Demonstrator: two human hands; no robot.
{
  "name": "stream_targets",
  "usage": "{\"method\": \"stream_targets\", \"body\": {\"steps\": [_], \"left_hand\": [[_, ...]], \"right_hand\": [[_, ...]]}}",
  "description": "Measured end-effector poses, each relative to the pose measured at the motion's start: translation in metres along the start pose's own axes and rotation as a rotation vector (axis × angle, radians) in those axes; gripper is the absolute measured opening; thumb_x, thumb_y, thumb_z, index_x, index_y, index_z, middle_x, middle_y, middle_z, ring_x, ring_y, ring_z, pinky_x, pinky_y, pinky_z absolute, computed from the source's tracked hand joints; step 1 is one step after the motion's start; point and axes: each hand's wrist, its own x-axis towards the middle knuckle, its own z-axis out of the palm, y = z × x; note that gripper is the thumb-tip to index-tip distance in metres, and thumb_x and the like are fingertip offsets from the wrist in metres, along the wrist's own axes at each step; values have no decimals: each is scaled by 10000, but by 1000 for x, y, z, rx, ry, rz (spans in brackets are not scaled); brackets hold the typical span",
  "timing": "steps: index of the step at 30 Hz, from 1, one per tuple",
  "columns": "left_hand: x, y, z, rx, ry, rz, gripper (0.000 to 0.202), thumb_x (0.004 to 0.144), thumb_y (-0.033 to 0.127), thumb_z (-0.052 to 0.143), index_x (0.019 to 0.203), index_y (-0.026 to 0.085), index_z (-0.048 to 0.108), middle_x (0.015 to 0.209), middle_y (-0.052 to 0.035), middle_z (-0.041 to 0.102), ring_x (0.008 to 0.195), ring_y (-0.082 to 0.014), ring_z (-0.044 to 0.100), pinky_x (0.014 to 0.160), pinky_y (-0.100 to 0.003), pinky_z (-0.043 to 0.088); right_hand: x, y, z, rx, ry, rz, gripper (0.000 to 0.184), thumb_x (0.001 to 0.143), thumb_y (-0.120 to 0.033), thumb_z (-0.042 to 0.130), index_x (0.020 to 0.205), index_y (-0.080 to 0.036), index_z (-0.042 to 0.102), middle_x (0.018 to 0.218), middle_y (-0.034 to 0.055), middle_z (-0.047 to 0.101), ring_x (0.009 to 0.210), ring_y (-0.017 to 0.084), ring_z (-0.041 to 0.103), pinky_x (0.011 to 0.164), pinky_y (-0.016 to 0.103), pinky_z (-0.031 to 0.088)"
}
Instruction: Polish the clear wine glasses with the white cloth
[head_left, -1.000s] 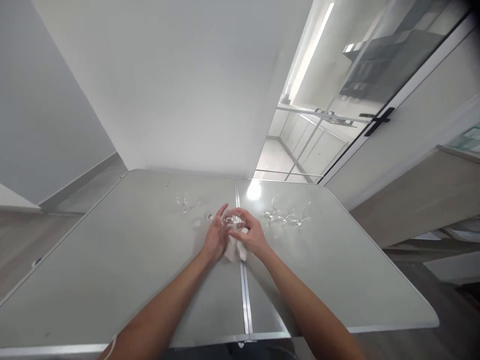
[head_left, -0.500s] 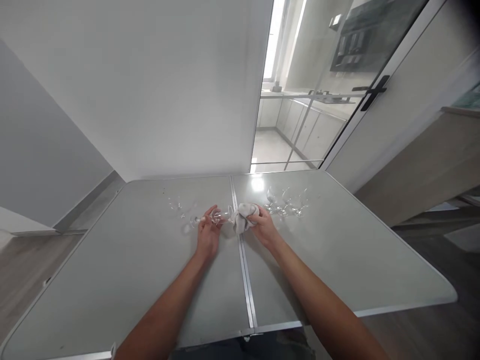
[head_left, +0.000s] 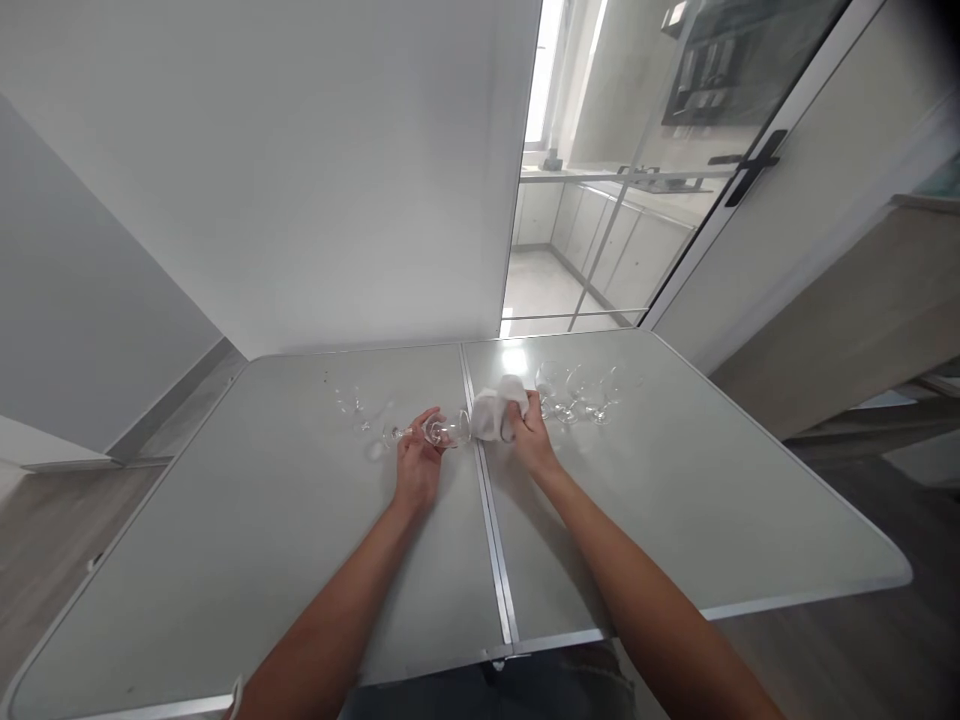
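A clear stemmed wine glass [head_left: 452, 430] lies sideways in my left hand [head_left: 420, 462], its rim pointing right and its foot to the left. The fingers of that hand are closed around the stem and the lower bowl. My right hand [head_left: 531, 436] grips a white cloth [head_left: 495, 412], bunched beside the rim of the glass. Whether the cloth touches the rim I cannot tell. Behind my right hand stand several clear stemmed glasses [head_left: 576, 400]. To the left of my left hand is another clear glass [head_left: 356, 408], faint against the tabletop.
The pale folding table [head_left: 300, 560] has a metal seam [head_left: 491, 540] down its middle and a metal-edged rim. A white wall [head_left: 337, 180] rises behind it. At the back right is a glass-paned door with a black handle [head_left: 754, 168], showing a kitchen beyond.
My right hand and the cloth have shifted slightly up and right, away from the glass, whose rim now shows more clearly. My left hand keeps its hold. The view has tilted a little.
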Motion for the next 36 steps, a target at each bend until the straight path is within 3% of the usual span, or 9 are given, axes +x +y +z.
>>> {"method": "stream_targets", "body": {"steps": [4, 7, 11, 13, 17, 22, 27, 31, 36], "left_hand": [[1, -1, -1, 10, 7, 12, 425, 915, 531, 606, 1145, 194, 722, 1079, -86, 652, 709, -97, 583, 696, -276, 566], [2, -2, -2, 13, 11, 8, 427, 916, 538, 600, 1149, 201, 720, 1071, -81, 650, 709, -99, 583, 687, -284, 569], [1, -1, 0, 35, -13, 12, 424, 915, 528, 606, 1139, 188, 723, 1052, -86, 647, 692, -98, 575, 647, -267, 558], [0, -1, 1, 45, -17, 17, 420, 910, 524, 616, 1140, 189, 722, 1051, -87, 647, 682, -97, 569, 636, -263, 557], [1, 0, 2, 90, 10, 20, 389, 898, 512, 637, 1093, 189, 735, 1090, -91, 646, 685, -100, 573, 603, -259, 554], [1, 0, 2, 115, 24, 46, 367, 916, 487, 625, 1132, 208, 726, 1067, -78, 648, 675, -93, 570, 589, -249, 547], [1, 0, 3, 134, 34, 62, 361, 909, 485, 637, 1144, 224, 721, 1050, -76, 658, 693, -100, 580, 586, -253, 563], [1, -4, 3, 225, 50, 99, 378, 883, 507, 663, 1090, 202, 748, 1139, -110, 641, 763, -130, 619, 596, -270, 589], [0, -6, 2, 319, 84, 165, 408, 871, 521, 670, 1118, 205, 745, 1129, -105, 630, 762, -116, 609, 610, -241, 591]], "right_hand": [[-4, -17, -5, -435, 3, -290, 388, 986, -449, 462, 1312, -307, 618, 1215, 95, 489, 1194, 250, 456, 1136, 492, 277], [-7, -20, -7, -519, -78, -335, 337, 973, -447, 486, 1149, -276, 718, 1101, 100, 544, 1098, 274, 494, 1087, 497, 305], [-6, -9, -4, -271, 34, -38, 461, 966, -581, 436, 1038, -220, 715, 816, 52, 606, 871, 237, 554, 889, 395, 451], [-4, 0, 0, -64, 129, 150, 538, 929, -651, 448, 1094, -202, 697, 821, 39, 637, 836, 218, 582, 800, 345, 484], [3, 10, 4, 348, 152, 392, 536, 813, -636, 624, 1162, -230, 644, 964, 41, 703, 842, 216, 654, 716, 337, 529], [5, -1, 3, 582, -14, 406, 446, 814, -541, 636, 1156, -257, 605, 1142, 62, 706, 968, 258, 680, 718, 381, 566], [-2, -12, 8, 596, -165, 407, 445, 819, -580, 647, 1123, -256, 617, 1136, 65, 700, 990, 253, 670, 755, 375, 571], [-8, -12, 17, 581, -107, 359, 572, 620, -290, 856, 1116, -252, 572, 1009, 19, 689, 901, 212, 659, 750, 339, 552], [-4, -8, 20, 604, 71, 396, 396, 618, -180, 739, 975, -230, 576, 845, -16, 648, 758, 167, 613, 638, 287, 494]]}}
